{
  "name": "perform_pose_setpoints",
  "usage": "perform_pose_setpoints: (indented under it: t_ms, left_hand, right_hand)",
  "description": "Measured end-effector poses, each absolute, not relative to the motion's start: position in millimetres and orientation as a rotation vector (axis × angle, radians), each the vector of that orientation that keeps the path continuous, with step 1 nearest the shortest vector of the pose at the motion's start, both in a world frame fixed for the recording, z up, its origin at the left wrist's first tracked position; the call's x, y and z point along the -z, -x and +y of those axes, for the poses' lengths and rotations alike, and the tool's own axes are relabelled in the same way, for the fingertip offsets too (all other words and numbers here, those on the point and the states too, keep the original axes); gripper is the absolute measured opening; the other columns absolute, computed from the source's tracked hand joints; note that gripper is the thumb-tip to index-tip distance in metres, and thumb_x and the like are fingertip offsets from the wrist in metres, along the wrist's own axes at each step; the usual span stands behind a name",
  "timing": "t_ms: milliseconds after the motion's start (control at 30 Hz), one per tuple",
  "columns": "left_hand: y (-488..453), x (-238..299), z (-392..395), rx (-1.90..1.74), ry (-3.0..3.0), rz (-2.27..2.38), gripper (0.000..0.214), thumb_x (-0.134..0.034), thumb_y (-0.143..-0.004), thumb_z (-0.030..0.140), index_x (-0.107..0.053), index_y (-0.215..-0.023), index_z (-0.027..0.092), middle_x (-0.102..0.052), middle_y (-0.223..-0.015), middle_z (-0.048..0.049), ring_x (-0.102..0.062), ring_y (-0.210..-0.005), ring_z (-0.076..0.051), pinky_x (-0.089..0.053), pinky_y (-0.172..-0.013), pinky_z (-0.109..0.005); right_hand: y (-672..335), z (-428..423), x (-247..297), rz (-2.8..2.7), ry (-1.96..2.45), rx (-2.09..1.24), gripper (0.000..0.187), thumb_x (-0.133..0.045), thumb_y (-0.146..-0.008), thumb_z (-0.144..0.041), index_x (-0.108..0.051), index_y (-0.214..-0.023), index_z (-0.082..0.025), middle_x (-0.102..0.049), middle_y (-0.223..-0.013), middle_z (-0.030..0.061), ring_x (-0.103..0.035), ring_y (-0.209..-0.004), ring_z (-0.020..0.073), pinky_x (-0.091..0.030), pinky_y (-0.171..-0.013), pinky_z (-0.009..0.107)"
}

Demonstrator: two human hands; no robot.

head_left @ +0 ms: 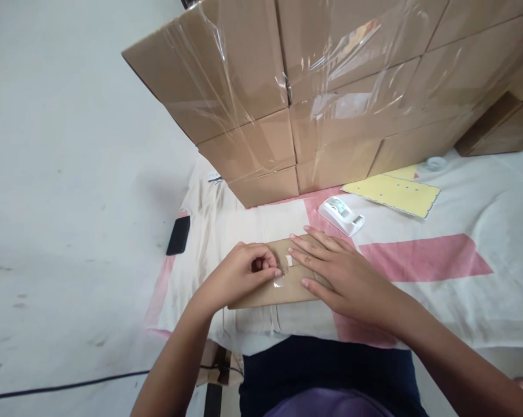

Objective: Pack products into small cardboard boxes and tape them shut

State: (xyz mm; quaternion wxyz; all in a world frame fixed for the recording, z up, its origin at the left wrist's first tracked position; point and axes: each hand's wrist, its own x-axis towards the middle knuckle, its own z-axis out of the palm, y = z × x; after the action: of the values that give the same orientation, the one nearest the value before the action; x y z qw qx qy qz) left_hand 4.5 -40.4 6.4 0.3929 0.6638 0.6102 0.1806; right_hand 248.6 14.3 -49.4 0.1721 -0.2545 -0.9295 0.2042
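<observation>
A small flat cardboard box (261, 294) lies on the cloth-covered table in front of me. My left hand (251, 267) rests over its left part, fingers curled and thumb tip pressed close to a small piece of clear tape (278, 282) on the top. Whatever is between those fingertips is too small to make out. Spread flat, my right hand (333, 266) lies across the box's right part. Near its fingertips a small whitish patch (289, 260) shows on the cardboard. Just beyond this hand stands a white tape dispenser (342, 216) with a roll in it.
A tall stack of plastic-wrapped cardboard boxes (261, 139) rises at the back of the table. Yellow scalloped cards (394, 194) and a tape roll (436, 164) lie before it. A black phone (178, 236) sits at the left edge. A dark cable (70, 385) runs at lower left.
</observation>
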Motion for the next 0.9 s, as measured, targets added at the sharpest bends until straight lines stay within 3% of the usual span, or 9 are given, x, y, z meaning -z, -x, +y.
perform_pose_setpoints:
  t_ms: [267,433,500,600,800,900]
  left_hand:
    - [-12.0,-3.4,-40.5,-0.252,-1.927,1.833,0.014,-0.073,-0.09,0.036,-0.066,-0.085,0.024,-0.066,-0.083,0.0026,-0.06,-0.085,-0.019,-0.04,-0.083,-0.038]
    - [-13.1,3.0,-44.5,-0.227,-1.925,2.068,0.045,-0.076,-0.085,0.052,-0.064,-0.119,0.026,-0.063,-0.118,-0.0054,-0.054,-0.113,-0.031,-0.04,-0.094,-0.047]
    - [-14.4,9.2,-46.1,-0.223,-1.872,2.059,0.041,-0.068,-0.091,0.052,-0.062,-0.124,0.03,-0.06,-0.123,-0.0048,-0.052,-0.119,-0.031,-0.037,-0.099,-0.05]
    - [-16.3,16.2,-49.6,-0.252,-1.841,2.076,0.034,-0.059,-0.097,0.049,-0.06,-0.125,0.031,-0.06,-0.124,-0.004,-0.051,-0.121,-0.03,-0.033,-0.102,-0.053]
    - [-9.7,11.0,-52.4,-0.197,-1.89,1.912,0.059,-0.065,-0.089,0.062,-0.051,-0.136,0.029,-0.059,-0.132,-0.006,-0.051,-0.121,-0.031,-0.033,-0.102,-0.052]
    - [-5.9,6.5,-50.1,-0.144,-1.905,1.854,0.062,-0.063,-0.089,0.064,-0.049,-0.138,0.029,-0.058,-0.133,-0.0067,-0.05,-0.122,-0.032,-0.034,-0.1,-0.052]
  right_hand:
    - [-249.1,14.0,50.6,-2.639,0.711,-0.576,0.049,-0.055,-0.101,-0.035,-0.057,-0.149,-0.024,-0.046,-0.163,0.0043,-0.032,-0.156,0.0344,-0.04,-0.12,0.059]
    - [-248.5,14.0,50.3,-2.648,0.703,-0.572,0.049,-0.056,-0.101,-0.034,-0.058,-0.148,-0.024,-0.046,-0.162,0.0046,-0.033,-0.155,0.0351,-0.041,-0.119,0.06]
    - [-248.0,13.5,50.1,-2.649,0.708,-0.563,0.048,-0.055,-0.101,-0.034,-0.059,-0.147,-0.024,-0.047,-0.162,0.0052,-0.035,-0.154,0.0356,-0.042,-0.117,0.06]
    - [-247.1,12.1,49.8,-2.642,0.718,-0.553,0.048,-0.056,-0.1,-0.033,-0.06,-0.147,-0.025,-0.048,-0.161,0.0058,-0.037,-0.153,0.0362,-0.044,-0.115,0.06]
    - [-246.5,9.8,50.2,-2.642,0.759,-0.531,0.048,-0.053,-0.1,-0.034,-0.059,-0.147,-0.025,-0.047,-0.162,0.0057,-0.037,-0.153,0.0359,-0.046,-0.113,0.06]
    - [-246.1,9.2,51.4,-2.637,0.77,-0.517,0.048,-0.052,-0.101,-0.035,-0.059,-0.147,-0.025,-0.046,-0.163,0.0042,-0.036,-0.154,0.035,-0.046,-0.114,0.06]
